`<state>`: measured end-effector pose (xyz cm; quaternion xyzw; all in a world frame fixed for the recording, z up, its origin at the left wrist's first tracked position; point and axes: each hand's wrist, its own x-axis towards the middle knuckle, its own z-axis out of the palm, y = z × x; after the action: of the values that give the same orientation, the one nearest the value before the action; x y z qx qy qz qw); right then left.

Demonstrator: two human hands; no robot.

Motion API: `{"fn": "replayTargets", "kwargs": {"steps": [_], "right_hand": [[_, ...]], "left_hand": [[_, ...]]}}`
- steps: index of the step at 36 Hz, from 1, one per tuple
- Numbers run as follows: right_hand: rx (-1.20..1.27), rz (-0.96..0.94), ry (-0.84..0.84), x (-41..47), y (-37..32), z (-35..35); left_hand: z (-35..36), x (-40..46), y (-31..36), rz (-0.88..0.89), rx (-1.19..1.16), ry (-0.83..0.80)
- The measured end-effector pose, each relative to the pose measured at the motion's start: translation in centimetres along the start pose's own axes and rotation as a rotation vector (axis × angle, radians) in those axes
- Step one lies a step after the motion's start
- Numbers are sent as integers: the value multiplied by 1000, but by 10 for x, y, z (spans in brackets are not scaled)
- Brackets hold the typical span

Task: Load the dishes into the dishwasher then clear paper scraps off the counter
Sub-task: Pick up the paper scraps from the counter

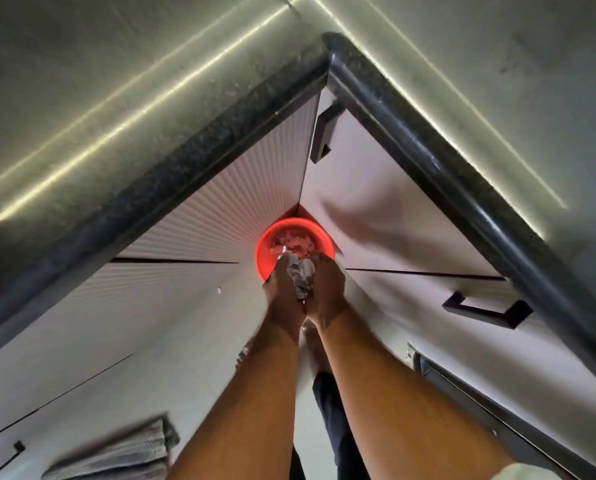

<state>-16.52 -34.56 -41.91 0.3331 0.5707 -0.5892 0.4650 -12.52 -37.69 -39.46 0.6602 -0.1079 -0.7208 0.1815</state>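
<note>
Item: paper scraps (300, 277), crumpled wad, cupped between left hand (282, 289) and right hand (326, 285); fingers of both curl round it. Location: directly over red bin (265, 252) on the floor, in the cabinet corner below the tabletop (172, 168). Handling: lower close to the rim, part both hands together, check no scraps cling or spill.

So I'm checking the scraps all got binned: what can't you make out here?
- Red bin: near rim and contents partly hidden by both hands, head view.
- Paper scraps: bunched between left hand and right hand; amount unclear.
- Floor around bin: hidden by forearms.
</note>
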Motion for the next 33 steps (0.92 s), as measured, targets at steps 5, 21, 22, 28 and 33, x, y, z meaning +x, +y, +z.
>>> {"fn": "replayTargets", "kwargs": {"steps": [5, 21, 22, 28, 33], "right_hand": [[103, -24, 78, 6, -2, 8], [-13, -14, 92, 1, -13, -10], [-41, -23, 87, -2, -12, -12], [-219, -105, 19, -72, -42, -9], [-412, -196, -61, -148, -73, -2]], "left_hand": [[0, 33, -2, -101, 48, -89], [-16, 30, 14, -143, 111, -69], [-19, 27, 15, -132, 133, -66], [-15, -38, 49, -93, 220, -89], [-8, -112, 82, -72, 229, -177]]}}
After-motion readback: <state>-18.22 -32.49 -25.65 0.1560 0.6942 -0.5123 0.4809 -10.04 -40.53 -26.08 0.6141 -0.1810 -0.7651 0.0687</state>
